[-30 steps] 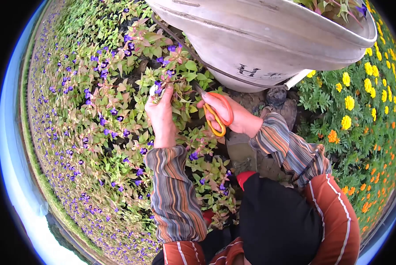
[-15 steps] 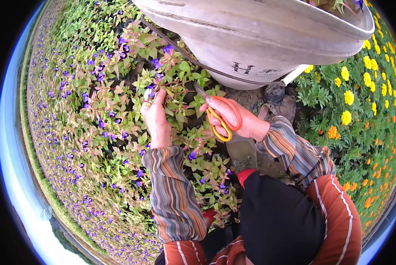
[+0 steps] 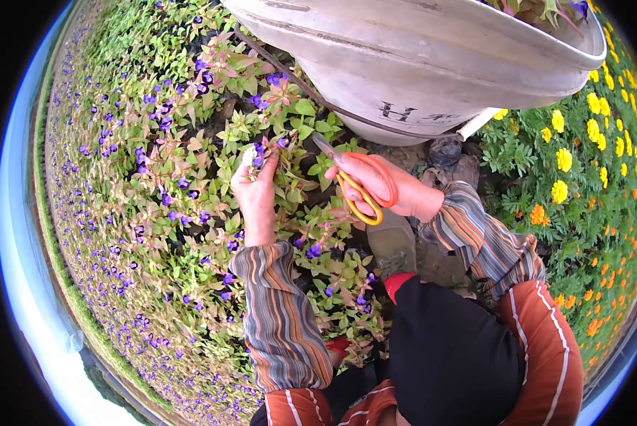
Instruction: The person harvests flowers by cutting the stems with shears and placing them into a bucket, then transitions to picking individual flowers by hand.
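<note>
My left hand point(image 3: 256, 202) is closed in a pinch on a sprig with a purple flower point(image 3: 260, 150). A small white piece point(image 3: 248, 156) shows beside its fingertips; I cannot make out what it is. Around that hand grow leafy plants point(image 3: 219, 184) with green and pinkish leaves and purple blooms. My right hand point(image 3: 393, 186) grips scissors point(image 3: 370, 190) with one orange and one yellow handle loop. Their dark blades point up and left toward the sprig, a little apart from it, and look nearly closed.
A large pale bucket point(image 3: 432, 64) with dark lettering and a wire handle stands just beyond my hands. Cut plants and flowers point(image 3: 545, 14) show at its opening. Yellow marigolds point(image 3: 564, 159) and orange ones point(image 3: 539, 215) grow on the right. My shoe point(image 3: 391, 245) rests on the soil.
My left hand has turned slightly, and its fingers now show more of the purple flower and white piece. The scissors have drawn back a little to the right, away from the plant.
</note>
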`<state>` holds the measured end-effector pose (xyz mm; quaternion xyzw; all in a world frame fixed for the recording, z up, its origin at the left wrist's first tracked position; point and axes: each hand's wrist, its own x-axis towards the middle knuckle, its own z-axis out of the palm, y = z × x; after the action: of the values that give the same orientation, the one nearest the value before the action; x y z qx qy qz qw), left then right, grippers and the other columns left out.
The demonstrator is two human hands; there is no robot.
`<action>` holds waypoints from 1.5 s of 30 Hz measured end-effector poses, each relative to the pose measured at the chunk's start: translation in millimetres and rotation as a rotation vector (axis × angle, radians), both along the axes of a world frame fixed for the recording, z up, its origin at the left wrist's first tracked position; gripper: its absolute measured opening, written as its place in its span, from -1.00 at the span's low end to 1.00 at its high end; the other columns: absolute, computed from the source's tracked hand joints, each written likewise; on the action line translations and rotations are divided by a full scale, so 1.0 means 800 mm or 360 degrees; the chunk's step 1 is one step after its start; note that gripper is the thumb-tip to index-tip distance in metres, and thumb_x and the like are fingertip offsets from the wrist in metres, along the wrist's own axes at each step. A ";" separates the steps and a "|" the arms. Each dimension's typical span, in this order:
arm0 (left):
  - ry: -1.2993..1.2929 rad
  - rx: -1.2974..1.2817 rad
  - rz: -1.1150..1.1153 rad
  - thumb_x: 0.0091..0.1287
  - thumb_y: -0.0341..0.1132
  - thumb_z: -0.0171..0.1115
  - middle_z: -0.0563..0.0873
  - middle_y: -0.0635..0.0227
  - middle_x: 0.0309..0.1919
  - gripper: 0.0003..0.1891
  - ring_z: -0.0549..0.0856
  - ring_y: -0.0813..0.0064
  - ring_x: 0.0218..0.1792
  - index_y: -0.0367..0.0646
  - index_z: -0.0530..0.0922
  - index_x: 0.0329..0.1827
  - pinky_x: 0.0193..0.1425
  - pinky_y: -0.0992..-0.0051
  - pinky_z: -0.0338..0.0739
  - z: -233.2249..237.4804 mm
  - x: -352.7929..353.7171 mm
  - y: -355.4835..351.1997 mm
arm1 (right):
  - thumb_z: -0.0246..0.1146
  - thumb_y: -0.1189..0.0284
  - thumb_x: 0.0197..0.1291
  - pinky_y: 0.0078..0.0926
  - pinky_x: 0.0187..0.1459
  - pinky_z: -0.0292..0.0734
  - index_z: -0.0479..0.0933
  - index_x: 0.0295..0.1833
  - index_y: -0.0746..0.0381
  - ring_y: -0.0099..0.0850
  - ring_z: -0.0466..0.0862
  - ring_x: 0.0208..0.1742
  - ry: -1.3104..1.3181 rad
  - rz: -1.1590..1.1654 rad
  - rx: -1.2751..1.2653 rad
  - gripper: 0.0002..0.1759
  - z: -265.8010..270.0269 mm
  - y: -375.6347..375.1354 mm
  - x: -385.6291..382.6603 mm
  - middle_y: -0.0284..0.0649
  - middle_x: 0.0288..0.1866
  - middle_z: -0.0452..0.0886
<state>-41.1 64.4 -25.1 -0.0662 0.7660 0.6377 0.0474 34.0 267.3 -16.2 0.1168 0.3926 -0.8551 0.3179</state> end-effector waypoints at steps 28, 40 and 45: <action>-0.0017 0.0273 0.0254 0.17 -0.52 0.22 0.64 0.46 -0.28 -0.77 0.55 0.71 -0.25 -0.24 0.59 -0.09 -0.12 0.64 0.42 0.020 0.011 0.020 | -0.07 0.06 0.32 -0.71 -0.71 0.12 0.37 -0.04 0.32 -0.67 0.24 -0.74 -0.0123 -0.0048 0.0082 -0.51 0.011 -0.002 -0.001 -0.45 -0.62 0.24; -0.0062 0.0324 0.0257 0.09 -0.44 0.16 0.57 0.52 -0.46 -0.93 0.46 0.70 -0.44 -0.22 0.55 -0.37 -0.29 0.65 0.32 0.052 -0.011 0.012 | 0.03 -0.05 0.21 -0.56 -0.57 0.25 0.31 0.04 0.35 -0.47 0.33 -0.64 -0.0446 -0.0486 -0.0464 -0.37 0.006 -0.021 -0.016 -0.33 -0.53 0.32; -0.0170 0.0164 -0.0004 0.07 -0.45 0.16 0.56 0.56 -0.54 -0.91 0.43 0.74 -0.57 -0.23 0.57 -0.37 -0.44 0.65 0.32 0.054 -0.028 0.014 | 0.07 -0.04 0.19 -0.57 -0.54 0.26 0.34 0.00 0.31 -0.47 0.34 -0.57 -0.0478 -0.0605 -0.0489 -0.41 -0.004 -0.033 -0.025 -0.32 -0.51 0.33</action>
<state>-63.9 75.3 17.7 -0.0967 0.7287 0.6717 0.0924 13.6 241.1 -19.7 0.2641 0.1780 -0.9219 0.2206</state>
